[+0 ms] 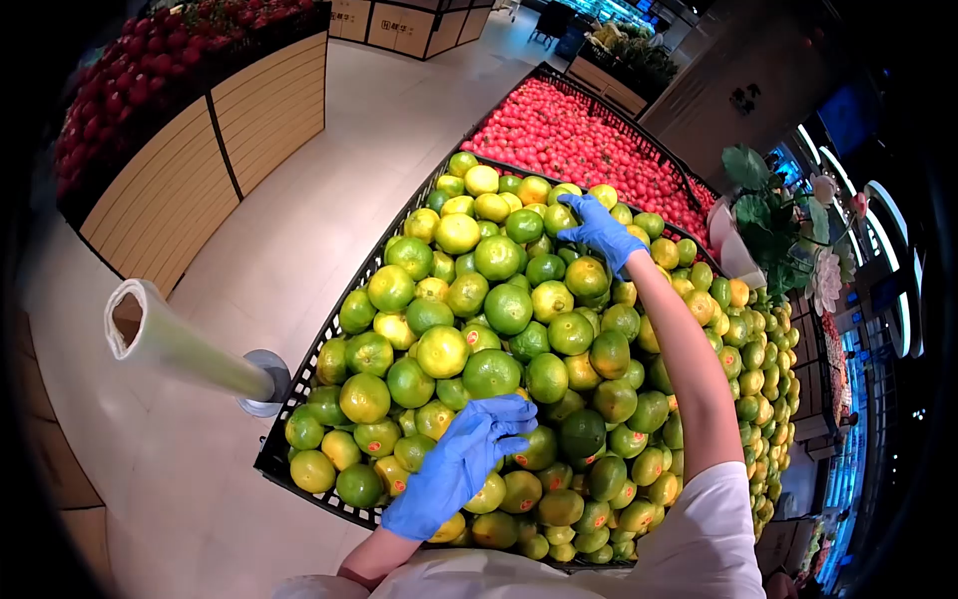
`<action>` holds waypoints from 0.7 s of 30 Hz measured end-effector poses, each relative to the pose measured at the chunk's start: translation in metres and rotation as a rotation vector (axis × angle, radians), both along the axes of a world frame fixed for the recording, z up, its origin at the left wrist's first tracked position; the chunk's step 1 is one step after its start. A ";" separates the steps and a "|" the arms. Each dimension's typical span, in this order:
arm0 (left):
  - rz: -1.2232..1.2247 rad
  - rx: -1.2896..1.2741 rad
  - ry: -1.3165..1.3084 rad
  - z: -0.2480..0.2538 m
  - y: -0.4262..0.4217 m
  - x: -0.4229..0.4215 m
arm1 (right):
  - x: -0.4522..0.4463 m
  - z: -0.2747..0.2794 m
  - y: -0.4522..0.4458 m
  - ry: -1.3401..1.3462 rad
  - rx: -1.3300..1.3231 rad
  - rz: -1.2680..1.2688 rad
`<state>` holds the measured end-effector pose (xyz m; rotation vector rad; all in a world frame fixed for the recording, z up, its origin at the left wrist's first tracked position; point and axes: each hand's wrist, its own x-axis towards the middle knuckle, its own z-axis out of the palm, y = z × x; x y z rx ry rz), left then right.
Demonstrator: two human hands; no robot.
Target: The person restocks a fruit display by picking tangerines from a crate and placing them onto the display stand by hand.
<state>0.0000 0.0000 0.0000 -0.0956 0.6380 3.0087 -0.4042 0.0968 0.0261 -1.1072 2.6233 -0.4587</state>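
Green and yellow-green mandarins [496, 258] are heaped in a black slatted crate [334, 506] before me, some with small red stickers. My right hand [602, 236], in a blue glove, reaches to the far part of the heap. Its thumb and fingers are around a green mandarin [560, 220], which still rests among the others. Nearer to me, my left hand [454, 467], also gloved in blue, is over the front of the heap. Its fingers are loosely bent with a gap to the thumb, and I see no fruit in it.
Small red fruits [564, 135] fill the crate behind the mandarins. A roll of clear bags [190, 344] stands upright at the left. Wood-panelled stand [215, 150] with dark red fruit is further left. A potted plant with pink flowers [798, 225] rises at the right.
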 end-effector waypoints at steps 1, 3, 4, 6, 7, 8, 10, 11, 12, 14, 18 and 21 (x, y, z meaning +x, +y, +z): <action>0.008 0.054 0.008 0.008 0.008 0.005 | 0.014 0.014 0.009 -0.050 -0.016 -0.018; 0.003 -0.049 0.040 -0.007 -0.026 -0.013 | -0.001 -0.005 -0.015 0.110 -0.136 0.017; -0.004 -0.012 0.028 -0.005 -0.016 -0.012 | 0.011 0.012 -0.002 0.154 -0.108 0.020; -0.032 0.023 -0.011 -0.001 -0.004 -0.009 | 0.033 0.042 0.023 0.240 -0.180 0.064; -0.054 0.018 -0.016 0.000 0.001 -0.007 | 0.047 0.054 0.036 0.289 -0.275 0.103; -0.027 0.011 0.005 0.000 0.001 -0.006 | 0.099 0.091 0.036 0.284 -0.311 0.114; -0.005 0.012 0.012 0.005 0.011 -0.002 | 0.159 0.119 0.063 0.425 -0.298 0.181; -0.051 -0.015 0.013 0.007 0.014 -0.001 | 0.185 0.121 0.081 0.496 -0.265 0.196; -0.068 -0.016 0.038 0.009 0.018 0.000 | 0.219 0.129 0.099 0.477 -0.250 0.224; -0.138 -0.005 0.004 0.016 0.035 0.009 | 0.297 0.133 0.137 0.592 -0.189 0.198; -0.363 -0.098 0.029 0.013 0.073 0.018 | 0.441 0.103 0.220 0.489 -0.227 -0.282; -0.491 -0.033 -0.047 0.010 0.116 0.030 | 0.545 0.046 0.271 0.166 -0.450 -0.859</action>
